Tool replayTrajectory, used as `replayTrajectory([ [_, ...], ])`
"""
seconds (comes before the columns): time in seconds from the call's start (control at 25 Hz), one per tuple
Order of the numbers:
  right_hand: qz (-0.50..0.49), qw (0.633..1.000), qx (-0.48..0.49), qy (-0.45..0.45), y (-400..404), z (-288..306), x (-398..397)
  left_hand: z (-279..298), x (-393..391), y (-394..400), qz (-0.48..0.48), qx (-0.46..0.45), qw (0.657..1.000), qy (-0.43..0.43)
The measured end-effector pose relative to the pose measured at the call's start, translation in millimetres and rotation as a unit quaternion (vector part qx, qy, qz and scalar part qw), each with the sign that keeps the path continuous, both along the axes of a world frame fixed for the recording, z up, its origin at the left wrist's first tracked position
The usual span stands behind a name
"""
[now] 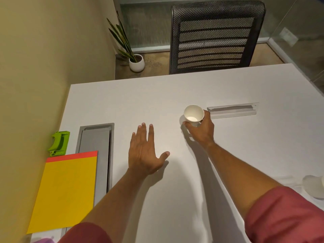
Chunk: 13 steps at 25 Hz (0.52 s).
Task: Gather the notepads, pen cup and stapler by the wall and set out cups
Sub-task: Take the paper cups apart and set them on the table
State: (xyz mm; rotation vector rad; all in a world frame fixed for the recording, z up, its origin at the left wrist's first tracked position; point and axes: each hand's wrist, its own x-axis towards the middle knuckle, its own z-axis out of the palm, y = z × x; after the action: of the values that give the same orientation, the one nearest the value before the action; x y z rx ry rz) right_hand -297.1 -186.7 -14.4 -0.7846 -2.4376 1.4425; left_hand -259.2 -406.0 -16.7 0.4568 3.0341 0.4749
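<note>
My right hand (201, 130) grips a white paper cup (193, 114) near its base, tilted with its mouth toward me, at the middle of the white table (157, 95). My left hand (145, 151) hovers flat over the table with fingers spread and holds nothing. By the wall on the left lies a yellow notepad (66, 192) with a red top strip. A green stapler (58, 143) sits just beyond the notepad, against the wall. No pen cup is in view.
A grey cable tray (95, 148) is set into the table beside the notepad, and another slot (231, 110) lies right of the cup. White cups (313, 188) show at the right edge. A black mesh chair (213, 37) and potted plant (135, 58) stand beyond.
</note>
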Motion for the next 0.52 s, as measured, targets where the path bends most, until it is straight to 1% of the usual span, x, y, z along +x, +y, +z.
replayTrajectory([
  [0.52,-0.021,1.0,-0.004,-0.018,8.4,-18.7,-27.8,-9.3,-6.5,1.6,0.005,-0.033,0.999,-0.022],
])
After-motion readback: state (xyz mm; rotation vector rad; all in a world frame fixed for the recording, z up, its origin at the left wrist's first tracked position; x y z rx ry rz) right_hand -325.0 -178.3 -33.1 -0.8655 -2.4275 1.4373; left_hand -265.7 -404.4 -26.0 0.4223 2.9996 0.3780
